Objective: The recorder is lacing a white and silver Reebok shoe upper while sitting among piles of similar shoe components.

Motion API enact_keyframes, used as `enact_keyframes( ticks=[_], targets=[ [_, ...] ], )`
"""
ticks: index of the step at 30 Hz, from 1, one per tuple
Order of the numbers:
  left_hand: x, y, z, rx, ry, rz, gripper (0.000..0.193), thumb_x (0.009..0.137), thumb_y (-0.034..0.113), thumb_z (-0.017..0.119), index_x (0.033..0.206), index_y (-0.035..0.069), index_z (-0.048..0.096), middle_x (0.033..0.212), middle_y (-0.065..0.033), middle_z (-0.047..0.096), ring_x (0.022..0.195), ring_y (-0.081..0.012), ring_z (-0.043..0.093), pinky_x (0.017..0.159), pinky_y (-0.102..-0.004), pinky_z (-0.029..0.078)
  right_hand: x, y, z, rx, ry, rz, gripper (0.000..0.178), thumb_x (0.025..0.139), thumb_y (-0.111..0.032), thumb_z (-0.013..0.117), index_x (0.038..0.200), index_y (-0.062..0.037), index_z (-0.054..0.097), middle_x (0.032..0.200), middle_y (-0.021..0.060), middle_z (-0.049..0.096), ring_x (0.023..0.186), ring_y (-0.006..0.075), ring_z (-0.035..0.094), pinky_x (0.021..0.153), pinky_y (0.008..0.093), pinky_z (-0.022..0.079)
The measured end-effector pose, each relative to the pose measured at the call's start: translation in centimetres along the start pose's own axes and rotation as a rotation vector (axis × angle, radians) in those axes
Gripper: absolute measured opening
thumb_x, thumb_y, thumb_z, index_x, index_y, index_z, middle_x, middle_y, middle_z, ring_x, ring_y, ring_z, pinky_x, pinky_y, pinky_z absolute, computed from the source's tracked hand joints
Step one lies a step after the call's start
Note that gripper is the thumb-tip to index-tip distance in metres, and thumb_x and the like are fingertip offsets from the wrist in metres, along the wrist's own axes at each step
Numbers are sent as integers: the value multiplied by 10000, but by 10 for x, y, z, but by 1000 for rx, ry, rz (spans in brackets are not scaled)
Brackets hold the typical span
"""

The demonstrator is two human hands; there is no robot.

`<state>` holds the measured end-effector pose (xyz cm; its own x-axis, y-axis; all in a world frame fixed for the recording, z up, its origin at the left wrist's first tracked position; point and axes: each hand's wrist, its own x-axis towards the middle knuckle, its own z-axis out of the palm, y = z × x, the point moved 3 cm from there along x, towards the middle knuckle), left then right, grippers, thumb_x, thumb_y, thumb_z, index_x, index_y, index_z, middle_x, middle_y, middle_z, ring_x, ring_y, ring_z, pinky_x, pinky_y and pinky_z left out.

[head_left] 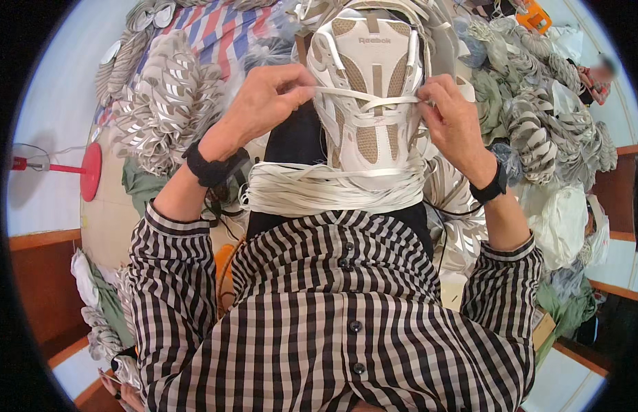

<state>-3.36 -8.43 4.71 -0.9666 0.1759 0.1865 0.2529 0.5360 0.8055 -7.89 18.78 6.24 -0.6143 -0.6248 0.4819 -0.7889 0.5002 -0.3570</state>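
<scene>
A white and tan shoe upper (375,144) lies across my lap, its tongue pointing away from me. My left hand (276,96) pinches one end of a flat white shoelace (343,93) at the left edge of the upper. On the opposite edge, my right hand (451,113) is closed on the lace's other side. Between the hands the lace runs across the tongue, with its strands crossing near the middle above the lower eyelets. A thick bundle of loose white laces (326,192) rests on my thighs, partly under the toe of the upper.
Stacked shoe uppers (169,103) are heaped on the left, beside a striped red, white and blue sheet (216,34). More bundled uppers (539,130) and a white plastic bag (556,220) crowd the right. A red round-based stand (91,172) is at far left. Another person (597,79) sits far right.
</scene>
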Motion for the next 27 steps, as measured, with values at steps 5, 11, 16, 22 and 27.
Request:
enact_keyframes(
  ticks=[5, 11, 16, 22, 27],
  targets=[
    [-8, 1, -6, -201, -50, -83, 135, 878, 132, 611, 818, 11, 615, 673, 33, 527, 624, -45, 500, 581, -205, 418, 1, 11, -4, 169, -83, 191, 125, 812, -33, 574, 921, -38, 514, 829, 115, 539, 731, 316, 578, 607, 390, 456],
    [-7, 19, -16, -183, -118, -59, 167, 878, 173, 626, 786, 34, 608, 617, 59, 485, 550, -20, 443, 490, -187, 358, -5, 6, -12, -341, -35, -87, 140, 801, -34, 568, 935, -45, 529, 829, 101, 544, 752, 288, 575, 629, 368, 467],
    [-7, 19, -22, -95, -122, -28, 173, 881, 180, 629, 773, 47, 604, 581, 88, 431, 507, -1, 367, 437, -179, 279, -6, 9, -20, -544, 60, -166, 159, 771, -39, 559, 926, -59, 532, 800, 91, 518, 770, 260, 567, 637, 363, 467],
    [-12, 7, -19, -81, -151, -92, 182, 889, 187, 603, 777, 44, 598, 587, 87, 415, 513, -3, 350, 448, -181, 275, -12, 33, -26, -758, 25, -65, 87, 771, -39, 529, 848, -48, 489, 808, 90, 532, 791, 262, 572, 653, 368, 471],
    [-11, 8, -21, -175, -190, -204, 176, 888, 201, 591, 783, 61, 594, 607, 86, 430, 534, -6, 363, 464, -184, 286, -18, 50, -32, -711, -2, 62, 40, 808, -39, 487, 848, -34, 491, 772, 116, 572, 739, 295, 579, 650, 397, 469]
  ],
)
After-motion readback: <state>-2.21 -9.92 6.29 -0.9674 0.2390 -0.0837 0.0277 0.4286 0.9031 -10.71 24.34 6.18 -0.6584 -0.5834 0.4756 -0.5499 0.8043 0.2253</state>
